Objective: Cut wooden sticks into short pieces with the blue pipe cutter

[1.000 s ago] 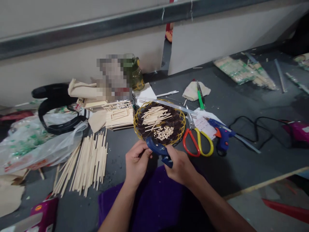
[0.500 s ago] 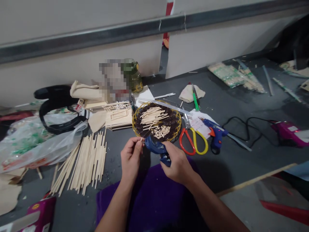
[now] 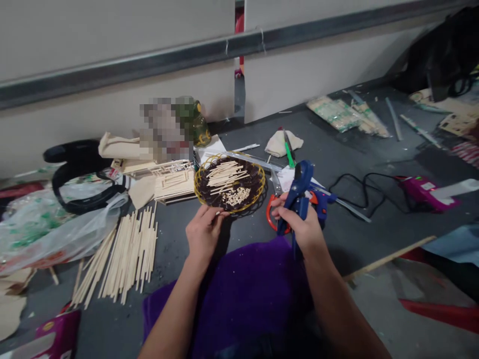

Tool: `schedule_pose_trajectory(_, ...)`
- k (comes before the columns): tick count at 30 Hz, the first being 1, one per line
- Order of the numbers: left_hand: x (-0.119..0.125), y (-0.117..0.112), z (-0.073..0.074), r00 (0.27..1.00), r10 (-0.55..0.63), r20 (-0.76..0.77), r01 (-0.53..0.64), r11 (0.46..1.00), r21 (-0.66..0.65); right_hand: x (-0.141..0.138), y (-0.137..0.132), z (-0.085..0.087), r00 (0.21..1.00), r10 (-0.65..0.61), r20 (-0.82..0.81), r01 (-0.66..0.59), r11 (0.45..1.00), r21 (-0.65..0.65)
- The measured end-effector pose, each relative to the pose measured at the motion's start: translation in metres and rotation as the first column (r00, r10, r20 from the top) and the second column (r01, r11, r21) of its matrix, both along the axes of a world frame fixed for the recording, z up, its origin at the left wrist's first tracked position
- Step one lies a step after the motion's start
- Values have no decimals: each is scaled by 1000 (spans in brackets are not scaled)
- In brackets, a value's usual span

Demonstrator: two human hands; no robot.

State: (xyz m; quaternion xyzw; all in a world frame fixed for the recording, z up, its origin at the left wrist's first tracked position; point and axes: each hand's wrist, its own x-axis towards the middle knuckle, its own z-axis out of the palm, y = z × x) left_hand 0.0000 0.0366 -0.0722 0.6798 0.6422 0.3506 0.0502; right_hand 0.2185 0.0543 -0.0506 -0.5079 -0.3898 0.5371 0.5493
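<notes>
A craft workshop, judging by the grey bench (image 3: 337, 157) strewn with making-stuff — loose wooden sticks (image 3: 119, 254) spread at eight o'clock, a model (image 3: 174, 187) built of sticks at nine, and a wicker basket (image 3: 255, 187) of cut pieces (image 3: 237, 195) near the centre. Scissors (image 3: 276, 184) lie around four, a hot-glue gun (image 3: 322, 212) at three, bagged sticks (image 3: 331, 112) at two — with pale partition panels (image 3: 217, 85) at twelve.

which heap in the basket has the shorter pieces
The heap of tiny wooden bits, on the side of the basket nearer the person; the heap of longer sticks lies just beyond it.
</notes>
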Motion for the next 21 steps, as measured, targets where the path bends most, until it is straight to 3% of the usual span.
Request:
schedule_pose_trajectory(5,6,12,7,981,102,-163,-93,994,62,-5,-3,-1,986,-67,-154,72,997,30)
schedule_pose_trajectory(7,17,12,10,962,68,-264,-57,997,49,-11,-6,-4,988,-78,-131,86,995,59)
schedule_pose_trajectory(10,46,15,12,894,-198,-403,126,972,-199,-16,-10,-7,992,-111,-52,117,985,126)
schedule_pose_trajectory(12,67,23,12,849,-308,-429,133,911,-390,-17,-12,-8,991,-135,-6,133,974,181)
schedule_pose_trajectory(16,97,48,14,830,-333,-446,14,813,-582,-17,-14,-8,990,-133,39,119,962,245)
schedule_pose_trajectory(21,105,63,14,845,-323,-427,-12,786,-619,-19,-14,-11,992,-104,66,84,963,257)
